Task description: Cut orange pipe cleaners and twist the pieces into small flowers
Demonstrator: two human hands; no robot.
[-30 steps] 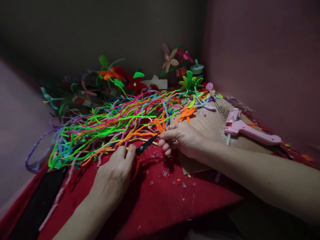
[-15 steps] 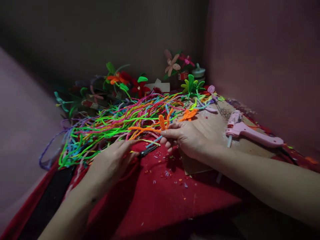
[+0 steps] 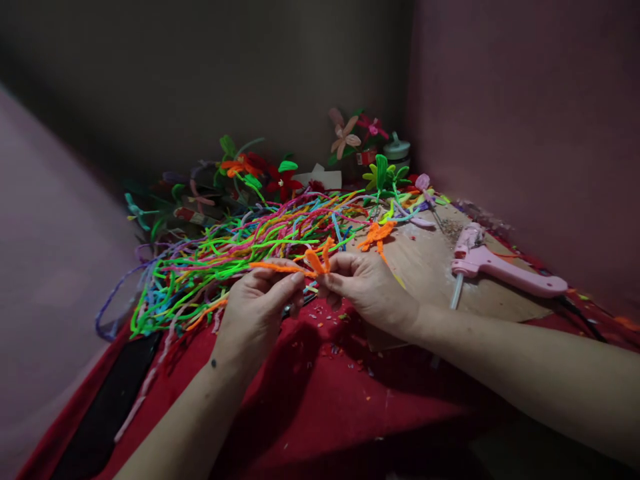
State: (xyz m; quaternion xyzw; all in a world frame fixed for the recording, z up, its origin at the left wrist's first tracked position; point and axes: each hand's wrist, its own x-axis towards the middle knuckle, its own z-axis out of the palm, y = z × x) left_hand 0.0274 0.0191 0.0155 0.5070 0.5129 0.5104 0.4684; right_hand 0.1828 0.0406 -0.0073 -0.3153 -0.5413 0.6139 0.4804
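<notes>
Between my two hands is an orange pipe cleaner (image 3: pixel 315 262), bent into upright loops with a straight length running out to the left. My right hand (image 3: pixel 367 283) pinches it at the base of the loops. The thumb and fingers of my left hand (image 3: pixel 265 293) are closed on the same pipe cleaner, just left of the loops. Partly hidden behind my left fingers, a dark-handled tool (image 3: pixel 300 305) lies on the red cloth. A finished-looking orange pipe cleaner piece (image 3: pixel 377 235) rests on the board beyond my right hand.
A heap of many-coloured pipe cleaners (image 3: pixel 240 233) spreads behind my left hand. On the brown board (image 3: pixel 425 260) lies a pink glue gun (image 3: pixel 500 263). Pipe cleaner flowers (image 3: pixel 345 137) and a lidded jar (image 3: pixel 397 148) stand at the back. A black flat object (image 3: pixel 110 407) lies left on the red cloth (image 3: pixel 320 413).
My left hand has come up and right from the heap's front edge to grip the orange pipe cleaner beside my right hand. The loops have shifted slightly left and down.
</notes>
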